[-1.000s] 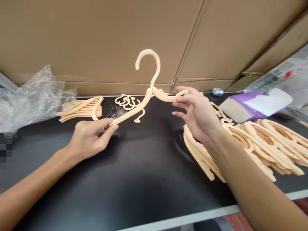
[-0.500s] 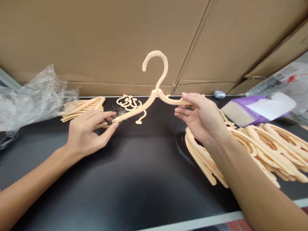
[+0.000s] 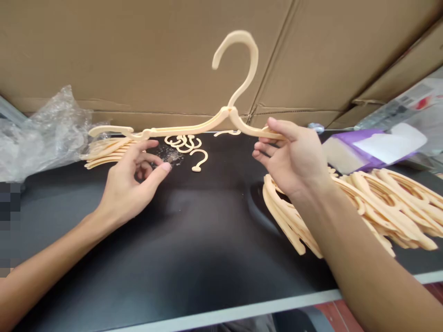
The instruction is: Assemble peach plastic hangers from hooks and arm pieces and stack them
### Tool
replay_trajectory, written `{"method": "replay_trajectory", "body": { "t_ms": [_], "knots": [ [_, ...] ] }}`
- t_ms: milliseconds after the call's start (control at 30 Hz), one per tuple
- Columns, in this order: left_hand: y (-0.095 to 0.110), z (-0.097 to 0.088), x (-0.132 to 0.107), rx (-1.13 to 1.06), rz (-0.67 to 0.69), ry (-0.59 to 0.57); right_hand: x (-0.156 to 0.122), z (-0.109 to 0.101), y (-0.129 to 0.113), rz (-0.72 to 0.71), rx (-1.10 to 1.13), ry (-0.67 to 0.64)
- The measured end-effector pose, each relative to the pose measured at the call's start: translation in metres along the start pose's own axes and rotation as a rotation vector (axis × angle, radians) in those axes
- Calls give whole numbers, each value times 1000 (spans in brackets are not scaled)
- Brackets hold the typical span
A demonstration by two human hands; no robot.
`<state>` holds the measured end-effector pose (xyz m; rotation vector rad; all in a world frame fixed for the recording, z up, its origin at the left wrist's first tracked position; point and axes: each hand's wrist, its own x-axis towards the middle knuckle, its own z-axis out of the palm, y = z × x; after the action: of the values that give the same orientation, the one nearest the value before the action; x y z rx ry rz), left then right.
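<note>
My right hand (image 3: 294, 159) is closed on the right arm of a peach plastic hanger (image 3: 194, 127), holding it upright above the black table (image 3: 194, 230) with its hook at the top. The hanger's left arm stretches out level to the left. My left hand (image 3: 131, 184) sits just under that arm with thumb and fingers loosely apart. Its index finger is at or close to the arm, and nothing is gripped in the hand.
A big pile of peach hanger parts (image 3: 391, 203) lies under my right forearm. A smaller stack (image 3: 107, 152) and loose hooks (image 3: 182, 143) lie at the back left. Crumpled clear plastic (image 3: 41, 133) is far left, cardboard boxes (image 3: 138, 55) stand behind, and a purple packet (image 3: 367, 150) lies at the right.
The hanger's left arm has swung up and out to a level spread, and the hanger has risen. My left hand has let go of that arm and opened below it.
</note>
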<state>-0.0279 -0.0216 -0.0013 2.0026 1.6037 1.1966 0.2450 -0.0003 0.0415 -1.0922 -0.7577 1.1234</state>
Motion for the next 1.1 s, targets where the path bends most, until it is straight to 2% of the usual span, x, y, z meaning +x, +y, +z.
{"method": "replay_trajectory", "body": {
  "t_ms": [133,267,367,433,533,600,700,733,800,867,933,1100],
  "knots": [
    [2,0,2,-67,-57,-15,-6,6,1,52,-7,1],
    [1,-1,8,-175,-238,12,-6,6,0,54,-12,15],
    [-2,-4,15,-133,-335,0,-3,2,-3,24,-4,60],
    [-3,-6,16,-65,-325,-14,-1,-1,-3,9,-8,74],
    [-5,-7,10,110,-198,-19,-2,-1,-1,2,-35,60],
    [-5,-7,4,280,-15,-69,-4,1,1,1,-67,36],
    [-5,-4,-5,432,321,-301,-10,7,6,14,-112,-21],
    [-6,-3,-6,447,393,-377,-12,9,7,19,-116,-37],
    [-7,-2,-8,445,443,-462,-15,11,9,25,-114,-62],
    [-9,-2,-7,387,391,-474,-16,12,9,27,-112,-77],
    [-12,-4,-4,266,270,-464,-17,12,7,36,-113,-94],
    [-13,-11,10,-206,-41,-347,-14,9,5,59,-155,-108]
  ]
}}
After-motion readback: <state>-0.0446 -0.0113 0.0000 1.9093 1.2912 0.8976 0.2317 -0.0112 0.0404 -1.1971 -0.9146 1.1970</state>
